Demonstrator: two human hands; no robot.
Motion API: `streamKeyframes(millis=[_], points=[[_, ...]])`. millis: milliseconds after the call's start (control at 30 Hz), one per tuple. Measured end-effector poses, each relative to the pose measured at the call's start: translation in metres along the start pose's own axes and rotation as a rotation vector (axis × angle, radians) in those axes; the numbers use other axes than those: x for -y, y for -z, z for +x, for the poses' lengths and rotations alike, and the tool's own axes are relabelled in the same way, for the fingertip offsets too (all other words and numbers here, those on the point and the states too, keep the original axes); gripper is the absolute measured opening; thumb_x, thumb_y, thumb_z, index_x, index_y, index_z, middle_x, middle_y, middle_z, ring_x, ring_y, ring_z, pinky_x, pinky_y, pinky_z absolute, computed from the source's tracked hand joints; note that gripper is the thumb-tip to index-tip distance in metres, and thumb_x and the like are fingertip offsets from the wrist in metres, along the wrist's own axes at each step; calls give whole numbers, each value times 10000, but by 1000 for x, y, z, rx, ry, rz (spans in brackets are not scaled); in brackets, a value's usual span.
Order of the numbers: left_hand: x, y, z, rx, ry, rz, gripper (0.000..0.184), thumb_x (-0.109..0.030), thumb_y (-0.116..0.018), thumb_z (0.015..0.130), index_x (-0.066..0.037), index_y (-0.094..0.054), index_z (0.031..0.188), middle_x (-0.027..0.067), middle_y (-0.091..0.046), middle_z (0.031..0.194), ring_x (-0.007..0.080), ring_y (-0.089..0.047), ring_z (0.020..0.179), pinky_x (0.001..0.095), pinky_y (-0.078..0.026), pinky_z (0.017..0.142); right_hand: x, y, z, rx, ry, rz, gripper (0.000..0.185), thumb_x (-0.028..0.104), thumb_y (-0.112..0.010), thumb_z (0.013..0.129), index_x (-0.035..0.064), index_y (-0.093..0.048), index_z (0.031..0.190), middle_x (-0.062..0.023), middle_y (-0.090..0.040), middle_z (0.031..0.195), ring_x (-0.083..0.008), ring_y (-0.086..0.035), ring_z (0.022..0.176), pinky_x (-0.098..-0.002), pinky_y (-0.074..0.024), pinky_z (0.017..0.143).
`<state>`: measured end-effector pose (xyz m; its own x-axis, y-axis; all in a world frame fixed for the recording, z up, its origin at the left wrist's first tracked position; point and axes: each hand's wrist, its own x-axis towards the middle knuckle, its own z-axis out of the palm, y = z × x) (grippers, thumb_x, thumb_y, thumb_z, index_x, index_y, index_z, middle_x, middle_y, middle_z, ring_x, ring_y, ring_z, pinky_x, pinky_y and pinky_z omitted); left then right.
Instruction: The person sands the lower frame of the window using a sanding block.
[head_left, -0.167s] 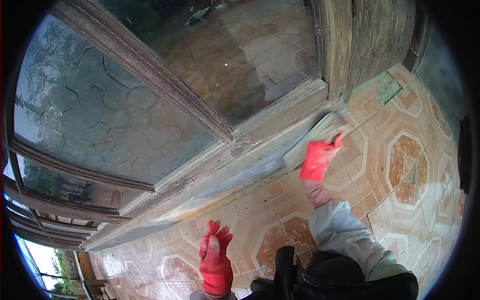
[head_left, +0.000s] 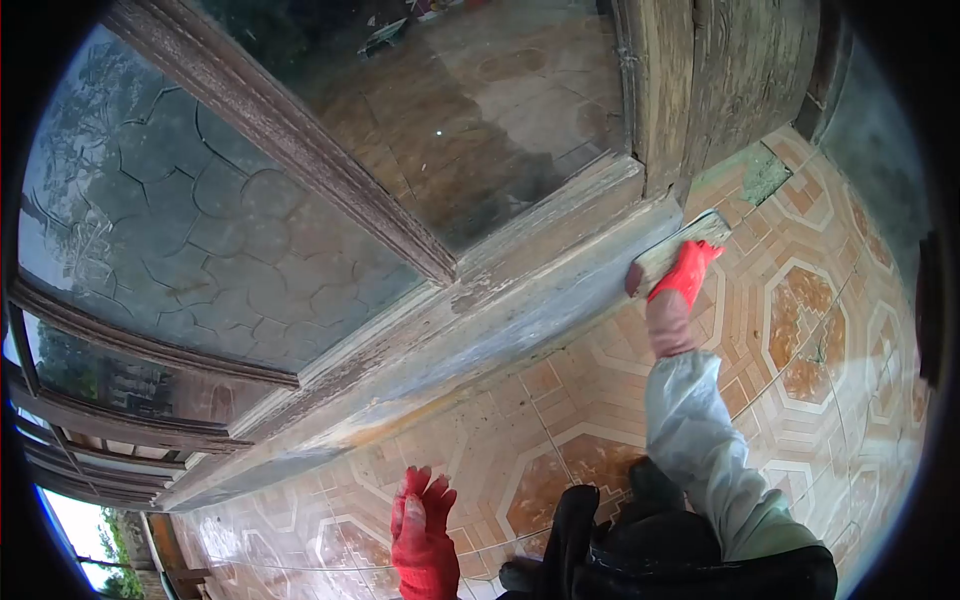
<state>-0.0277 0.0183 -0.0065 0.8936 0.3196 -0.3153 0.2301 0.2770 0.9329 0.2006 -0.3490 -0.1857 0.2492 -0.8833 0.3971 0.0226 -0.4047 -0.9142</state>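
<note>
Shifted rightward, the right hand (head_left: 690,268) and the flat tool (head_left: 664,257) are now beside the right end of the low wall (head_left: 470,345). Its fingers are clamped on the tool, their undersides hidden. Left hand (head_left: 424,540), fingers slightly apart, is before the wall, forearm cut off.

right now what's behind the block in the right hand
The wall shows past one edge of the block, floor tiles past the other; what lies directly behind is covered by the block and right hand.
</note>
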Motion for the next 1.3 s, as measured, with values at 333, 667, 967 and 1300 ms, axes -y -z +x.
streamKeyframes(millis=[333,667,967,1300], points=[[-5,-9,4,32,-131,-53,459,-244,-500,976,2,-429,1356,146,-560,1264,265,-586,1090,409,-466,965,56,0,-152,395,-256,105,404,103,-514,835,24,-456,1227,-53,-504,743,-165,-499,762,-325,-445,753],[-2,-1,-12,131,28,-145,514,-333,-402,1014,-34,-356,1429,116,-473,1395,253,-509,1222,425,-368,1067,35,-15,-202,172,-248,-42,604,105,-512,879,65,-274,1433,-77,-477,1076,-186,-465,925,-365,-422,839],[6,20,-13,-32,-130,-224,477,-330,-493,978,-34,-452,1350,103,-558,1264,243,-577,1088,396,-462,956,0,-7,-25,-13,-223,381,300,74,-526,867,-62,-496,1133,-170,-532,1038,-224,-525,924,-359,-418,897],[9,-13,-4,188,18,-257,435,-264,-388,1025,-46,-401,1402,85,-546,1322,221,-552,1176,414,-399,1048,113,18,-179,409,319,4,855,189,-686,650,-24,-303,1384,-256,-410,1296,-394,-430,1201,-506,-339,995]])
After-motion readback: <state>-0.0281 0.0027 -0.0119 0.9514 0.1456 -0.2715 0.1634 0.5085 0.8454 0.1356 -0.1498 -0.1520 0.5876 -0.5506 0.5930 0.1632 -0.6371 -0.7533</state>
